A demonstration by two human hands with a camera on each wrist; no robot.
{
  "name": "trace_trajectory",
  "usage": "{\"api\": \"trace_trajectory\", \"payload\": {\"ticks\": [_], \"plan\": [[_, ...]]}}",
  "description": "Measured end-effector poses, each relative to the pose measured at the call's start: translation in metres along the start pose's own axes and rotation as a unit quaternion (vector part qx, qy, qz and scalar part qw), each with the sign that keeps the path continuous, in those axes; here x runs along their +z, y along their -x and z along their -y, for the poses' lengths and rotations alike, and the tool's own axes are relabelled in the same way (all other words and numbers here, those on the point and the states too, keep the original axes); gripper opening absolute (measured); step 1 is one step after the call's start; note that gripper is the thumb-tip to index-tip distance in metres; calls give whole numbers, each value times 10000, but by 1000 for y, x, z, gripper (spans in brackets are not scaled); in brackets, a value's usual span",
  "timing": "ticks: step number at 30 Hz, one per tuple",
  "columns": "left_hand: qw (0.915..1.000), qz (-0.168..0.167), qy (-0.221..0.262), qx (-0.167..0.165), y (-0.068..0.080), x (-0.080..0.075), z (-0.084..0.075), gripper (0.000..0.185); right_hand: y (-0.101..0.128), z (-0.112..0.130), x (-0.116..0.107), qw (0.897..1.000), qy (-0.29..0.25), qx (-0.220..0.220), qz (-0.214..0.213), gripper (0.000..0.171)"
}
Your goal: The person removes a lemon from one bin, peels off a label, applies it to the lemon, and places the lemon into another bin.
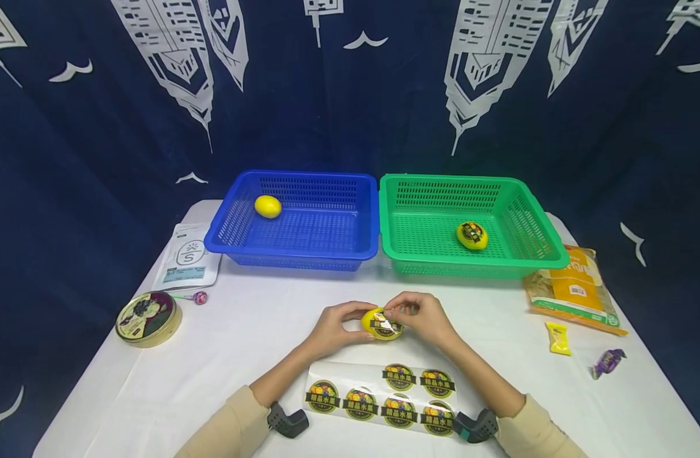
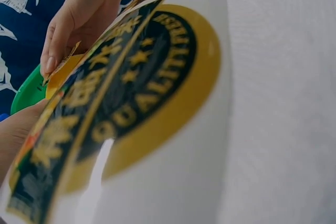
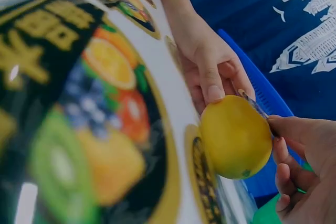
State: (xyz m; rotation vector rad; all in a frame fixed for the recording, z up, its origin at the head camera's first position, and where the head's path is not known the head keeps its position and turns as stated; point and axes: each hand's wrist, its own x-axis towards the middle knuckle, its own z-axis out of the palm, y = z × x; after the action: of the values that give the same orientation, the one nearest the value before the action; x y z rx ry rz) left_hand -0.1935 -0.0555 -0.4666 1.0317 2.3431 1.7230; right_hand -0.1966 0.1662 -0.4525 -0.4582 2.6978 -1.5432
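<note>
While the left hand [image 1: 334, 327] grips a lemon [image 1: 378, 323] and the right hand [image 1: 421, 316] pinches a sticker [image 1: 387, 327] onto it, beyond them the blue basket [image 1: 304, 254] holds one plain lemon [image 1: 267, 206], the green basket [image 1: 424, 191] one stickered lemon [image 1: 472, 235].

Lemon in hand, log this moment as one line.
left hand grips lemon | right hand pinches sticker on it | sticker sheet nearer the person

I see a yellow lemon [image 1: 378, 323] bearing a black-and-gold sticker [image 1: 386, 326]. Behind it sit a blue basket [image 1: 295, 249] and a green basket [image 1: 430, 261], on a white cloth [image 1: 252, 331].
</note>
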Motion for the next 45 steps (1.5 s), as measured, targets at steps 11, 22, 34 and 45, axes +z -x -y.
{"api": "trace_trajectory", "payload": {"ticks": [11, 22, 34, 45], "plan": [[10000, 15, -53, 39, 0, 0, 0, 52, 9, 1, 9, 9929, 514, -748, -771, 11], [9998, 9, -140, 105, -1, 0, 2, 52, 14, -2, 14, 9830, 811, -1176, -1154, 13], [9999, -16, -113, 12, 0, -1, 3, 52, 25, -9, 14, 9765, 639, -1747, -1090, 33], [10000, 25, -58, -5, -1, -1, 2, 50, 24, -20, 21, 9731, 481, -2005, -1028, 36]]}}
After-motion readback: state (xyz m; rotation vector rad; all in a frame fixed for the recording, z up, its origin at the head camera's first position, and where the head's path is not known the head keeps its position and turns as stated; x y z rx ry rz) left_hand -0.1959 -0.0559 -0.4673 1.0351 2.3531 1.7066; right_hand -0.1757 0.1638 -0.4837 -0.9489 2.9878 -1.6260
